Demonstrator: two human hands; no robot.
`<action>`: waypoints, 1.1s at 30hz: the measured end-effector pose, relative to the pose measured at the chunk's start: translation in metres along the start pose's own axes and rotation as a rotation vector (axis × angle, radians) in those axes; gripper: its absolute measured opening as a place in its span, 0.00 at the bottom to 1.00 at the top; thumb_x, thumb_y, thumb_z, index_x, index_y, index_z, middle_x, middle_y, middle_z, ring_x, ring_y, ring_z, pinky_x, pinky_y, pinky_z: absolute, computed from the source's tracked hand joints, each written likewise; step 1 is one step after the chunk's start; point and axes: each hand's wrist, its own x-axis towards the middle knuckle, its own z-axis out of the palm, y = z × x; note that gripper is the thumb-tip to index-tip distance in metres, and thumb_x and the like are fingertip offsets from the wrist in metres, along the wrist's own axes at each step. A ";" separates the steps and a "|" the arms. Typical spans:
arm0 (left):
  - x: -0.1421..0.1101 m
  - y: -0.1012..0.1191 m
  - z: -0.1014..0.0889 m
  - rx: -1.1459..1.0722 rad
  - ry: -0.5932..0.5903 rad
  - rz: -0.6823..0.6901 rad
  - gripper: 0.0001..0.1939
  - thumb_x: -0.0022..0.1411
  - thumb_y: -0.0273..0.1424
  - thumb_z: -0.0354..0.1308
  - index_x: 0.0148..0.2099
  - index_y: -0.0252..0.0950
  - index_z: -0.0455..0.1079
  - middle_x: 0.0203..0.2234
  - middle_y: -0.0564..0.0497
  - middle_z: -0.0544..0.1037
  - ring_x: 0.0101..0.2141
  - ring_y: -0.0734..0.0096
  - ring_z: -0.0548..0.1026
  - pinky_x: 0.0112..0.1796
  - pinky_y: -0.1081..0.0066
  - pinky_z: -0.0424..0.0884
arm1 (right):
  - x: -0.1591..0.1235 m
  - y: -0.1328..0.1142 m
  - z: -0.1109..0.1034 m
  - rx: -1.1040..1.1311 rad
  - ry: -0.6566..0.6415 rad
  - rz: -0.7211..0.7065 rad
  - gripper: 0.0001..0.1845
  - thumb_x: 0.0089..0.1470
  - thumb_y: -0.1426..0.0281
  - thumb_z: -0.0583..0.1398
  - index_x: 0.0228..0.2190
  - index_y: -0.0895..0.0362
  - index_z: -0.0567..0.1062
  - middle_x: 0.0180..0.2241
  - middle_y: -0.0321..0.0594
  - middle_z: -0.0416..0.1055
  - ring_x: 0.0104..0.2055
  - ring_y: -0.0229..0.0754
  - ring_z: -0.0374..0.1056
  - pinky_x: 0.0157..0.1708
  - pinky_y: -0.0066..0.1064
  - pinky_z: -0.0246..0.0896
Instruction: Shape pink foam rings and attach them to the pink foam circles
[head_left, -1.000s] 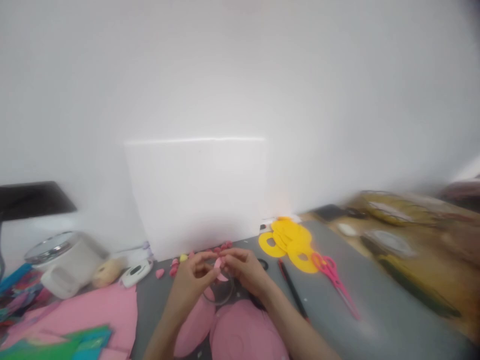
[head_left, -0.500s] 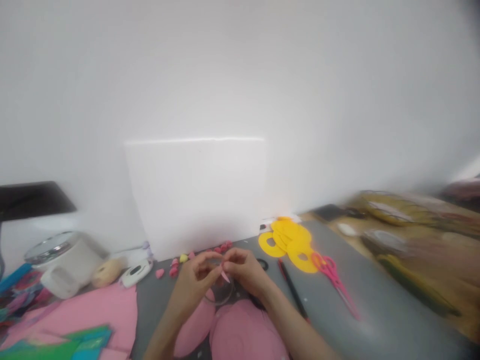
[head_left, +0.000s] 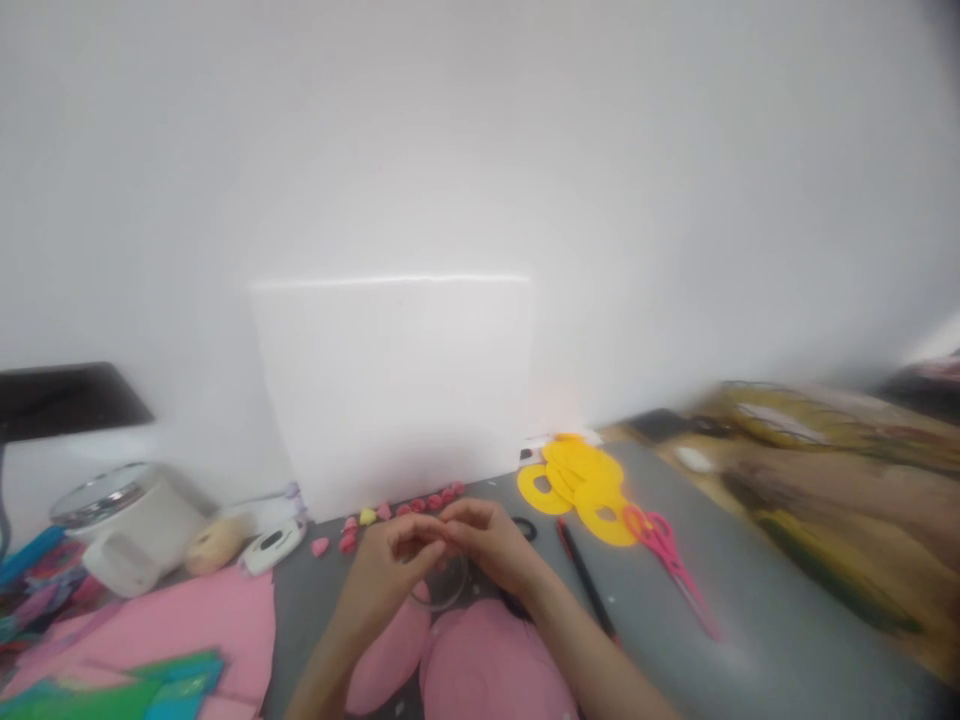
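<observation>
My left hand point(head_left: 394, 560) and my right hand point(head_left: 491, 545) meet fingertip to fingertip above the grey work surface. Both are closed in a pinch around a small pink piece, which the fingers now almost wholly hide. Just below the fingertips is a clear round ring-like object point(head_left: 442, 590), partly covered by my left hand. Under my wrists lie pink rounded paper cut-outs point(head_left: 495, 665), with another pink cut-out point(head_left: 390, 650) beside my left forearm. Behind the fingers runs a row of small pink and red heart-shaped pieces point(head_left: 420, 505), with a yellow piece point(head_left: 367, 516) among them.
Yellow paper rings point(head_left: 581, 475), pink scissors point(head_left: 667, 550) and a dark pencil point(head_left: 585, 575) lie to the right. At left are a white mug point(head_left: 139, 530), a white gadget point(head_left: 271, 546) and pink sheets point(head_left: 225, 625). A white board point(head_left: 397, 380) leans on the wall.
The pink piece's pointed end, visible below the fingertips before, is now hidden. The fingers have drawn closer together; the arms have barely moved.
</observation>
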 end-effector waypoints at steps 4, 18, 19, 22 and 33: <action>0.000 -0.001 0.001 0.047 0.038 0.024 0.07 0.52 0.33 0.58 0.32 0.36 0.74 0.28 0.48 0.79 0.32 0.63 0.76 0.36 0.68 0.71 | -0.001 -0.003 0.002 -0.008 0.032 -0.008 0.11 0.38 0.68 0.69 0.25 0.59 0.74 0.19 0.33 0.71 0.20 0.31 0.63 0.25 0.24 0.56; 0.007 -0.016 0.002 0.106 0.201 0.079 0.08 0.50 0.36 0.59 0.26 0.36 0.70 0.25 0.50 0.75 0.30 0.64 0.75 0.35 0.67 0.71 | -0.001 -0.005 0.006 -0.068 0.035 0.025 0.19 0.42 0.56 0.65 0.26 0.60 0.79 0.23 0.39 0.73 0.26 0.37 0.68 0.34 0.33 0.65; 0.007 -0.016 0.002 0.093 0.207 0.070 0.08 0.50 0.35 0.60 0.26 0.36 0.70 0.25 0.50 0.75 0.30 0.64 0.75 0.34 0.68 0.71 | -0.001 -0.005 0.005 -0.077 0.024 0.014 0.18 0.42 0.56 0.66 0.27 0.60 0.79 0.23 0.39 0.73 0.27 0.37 0.69 0.35 0.34 0.65; 0.007 -0.017 0.002 0.062 0.194 0.057 0.07 0.49 0.35 0.60 0.28 0.36 0.70 0.24 0.51 0.76 0.29 0.64 0.76 0.33 0.68 0.72 | -0.001 -0.005 0.003 -0.094 0.023 -0.006 0.16 0.38 0.60 0.69 0.29 0.58 0.80 0.25 0.39 0.75 0.27 0.37 0.69 0.36 0.34 0.65; 0.004 -0.011 0.001 0.093 0.092 0.107 0.07 0.54 0.33 0.56 0.27 0.36 0.71 0.26 0.50 0.77 0.31 0.66 0.75 0.36 0.69 0.71 | 0.001 -0.002 0.003 0.012 0.046 0.005 0.14 0.34 0.68 0.71 0.26 0.58 0.76 0.23 0.33 0.73 0.24 0.34 0.69 0.30 0.28 0.65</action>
